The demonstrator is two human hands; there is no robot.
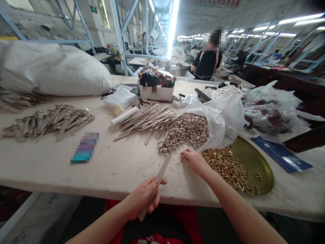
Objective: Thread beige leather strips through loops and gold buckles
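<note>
My left hand (149,195) is closed around a flat beige strap (164,167), which slants up and away over the table's front edge. My right hand (194,161) is just in front of a heap of small beige strap loops (189,128), its thumb and fingers pinched together. Whatever lies between those fingertips is too small to make out. The loops spill from a clear plastic bag (225,117). To the right of my right hand, many gold-coloured metal buckles (228,169) lie on a brass-coloured oval tray (264,173).
Loose straps (147,120) lie behind the strap in my hand. A pile of straps with fittings (53,120) is at left, near a pixelated phone-shaped object (85,148). Farther back are a white sack (53,69) and a filled box (156,93). A person (207,62) is beyond the table.
</note>
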